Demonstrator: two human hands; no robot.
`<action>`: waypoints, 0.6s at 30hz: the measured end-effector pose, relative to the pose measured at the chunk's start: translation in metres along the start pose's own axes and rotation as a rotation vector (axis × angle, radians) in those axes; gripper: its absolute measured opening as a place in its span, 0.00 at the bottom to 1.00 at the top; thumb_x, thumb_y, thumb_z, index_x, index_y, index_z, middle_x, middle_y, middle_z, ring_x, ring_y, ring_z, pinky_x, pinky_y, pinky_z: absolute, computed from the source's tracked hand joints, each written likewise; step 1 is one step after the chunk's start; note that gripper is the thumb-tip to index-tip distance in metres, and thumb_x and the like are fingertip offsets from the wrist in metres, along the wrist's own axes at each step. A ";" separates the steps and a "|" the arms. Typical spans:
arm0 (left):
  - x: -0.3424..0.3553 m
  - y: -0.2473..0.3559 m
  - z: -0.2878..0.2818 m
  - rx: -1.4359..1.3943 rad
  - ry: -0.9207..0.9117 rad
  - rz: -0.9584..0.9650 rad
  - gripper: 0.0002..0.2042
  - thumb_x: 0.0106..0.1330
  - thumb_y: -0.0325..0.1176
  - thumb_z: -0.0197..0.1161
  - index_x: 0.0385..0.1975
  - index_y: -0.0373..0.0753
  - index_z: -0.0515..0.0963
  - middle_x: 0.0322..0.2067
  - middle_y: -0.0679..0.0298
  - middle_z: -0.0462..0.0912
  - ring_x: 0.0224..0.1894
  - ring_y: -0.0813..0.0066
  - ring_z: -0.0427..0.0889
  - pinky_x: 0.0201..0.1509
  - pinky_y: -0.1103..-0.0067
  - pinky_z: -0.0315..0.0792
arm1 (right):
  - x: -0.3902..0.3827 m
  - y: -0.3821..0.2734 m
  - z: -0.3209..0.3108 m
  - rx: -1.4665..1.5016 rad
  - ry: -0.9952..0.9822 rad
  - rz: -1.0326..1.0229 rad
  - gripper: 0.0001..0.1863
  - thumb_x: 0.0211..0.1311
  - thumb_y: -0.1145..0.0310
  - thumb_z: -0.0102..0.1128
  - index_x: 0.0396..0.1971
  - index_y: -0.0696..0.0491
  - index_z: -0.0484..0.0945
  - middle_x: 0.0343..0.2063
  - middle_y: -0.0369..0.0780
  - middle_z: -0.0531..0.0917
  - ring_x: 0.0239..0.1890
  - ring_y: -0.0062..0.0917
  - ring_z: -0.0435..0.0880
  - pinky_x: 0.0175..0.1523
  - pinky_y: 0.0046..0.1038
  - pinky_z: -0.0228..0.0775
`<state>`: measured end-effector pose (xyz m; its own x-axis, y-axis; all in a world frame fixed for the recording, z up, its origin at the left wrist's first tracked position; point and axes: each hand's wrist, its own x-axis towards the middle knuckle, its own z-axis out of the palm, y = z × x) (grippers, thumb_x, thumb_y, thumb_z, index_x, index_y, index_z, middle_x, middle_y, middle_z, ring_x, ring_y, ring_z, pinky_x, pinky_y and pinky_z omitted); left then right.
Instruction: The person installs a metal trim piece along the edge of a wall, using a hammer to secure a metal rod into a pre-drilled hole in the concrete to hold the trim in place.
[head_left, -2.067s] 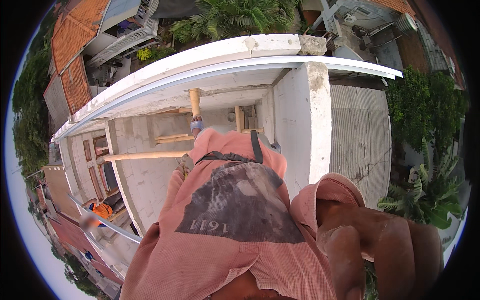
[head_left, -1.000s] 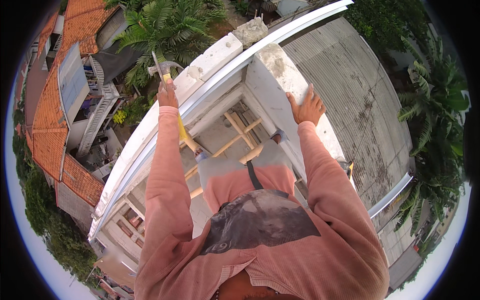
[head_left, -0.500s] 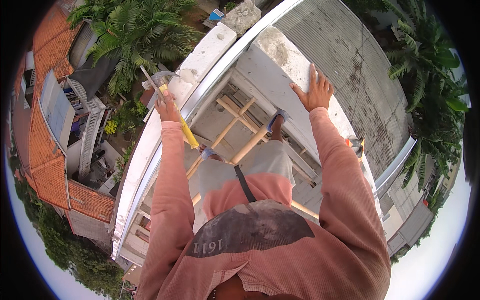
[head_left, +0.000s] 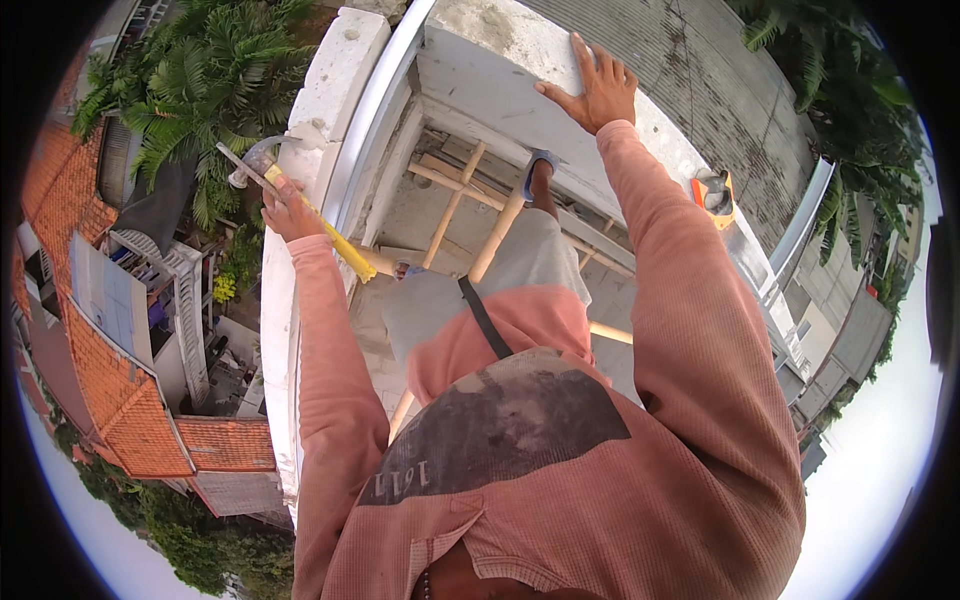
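Note:
My left hand (head_left: 287,210) is closed around a claw hammer with a yellow handle (head_left: 340,245). A thin grey bar (head_left: 245,168) crosses near the hammer's head and seems to be in the same grip. That hand is at the white wall top (head_left: 345,60) on the left, beside a shiny metal strip (head_left: 372,120). On the right, my right hand (head_left: 603,92) lies flat with fingers spread on another pale wall top (head_left: 525,30), holding nothing. Below, my sandalled right foot (head_left: 540,165) is by a bamboo pole; my left foot is mostly hidden by my shorts.
Bamboo poles (head_left: 497,235) cross the deep space between the walls. An orange and black object (head_left: 713,197) sits on the right wall top. Beyond it is a corrugated roof (head_left: 690,90). Left, outside the wall, are palms (head_left: 220,90) and orange tiled roofs (head_left: 130,410) far below.
The view has shifted, so both hands and walls appear higher and farther left. My left hand keeps the hammer; my right hand stays on the wall top. My left foot is now more hidden.

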<state>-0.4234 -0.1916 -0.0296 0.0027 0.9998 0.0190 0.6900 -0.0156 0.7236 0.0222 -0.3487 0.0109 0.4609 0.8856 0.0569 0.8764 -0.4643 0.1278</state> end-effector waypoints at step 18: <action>-0.003 -0.010 -0.007 -0.115 -0.143 -0.065 0.27 0.76 0.55 0.35 0.29 0.37 0.70 0.32 0.62 0.71 0.39 0.60 0.68 0.62 0.61 0.50 | -0.004 0.001 -0.006 0.095 -0.005 0.047 0.56 0.47 0.16 0.44 0.72 0.37 0.55 0.62 0.43 0.69 0.66 0.38 0.65 0.70 0.51 0.49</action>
<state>-0.4356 -0.1949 -0.0323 0.0693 0.9900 -0.1225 0.6051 0.0559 0.7942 0.0198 -0.3526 0.0171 0.5025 0.8628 0.0560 0.8629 -0.5045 0.0305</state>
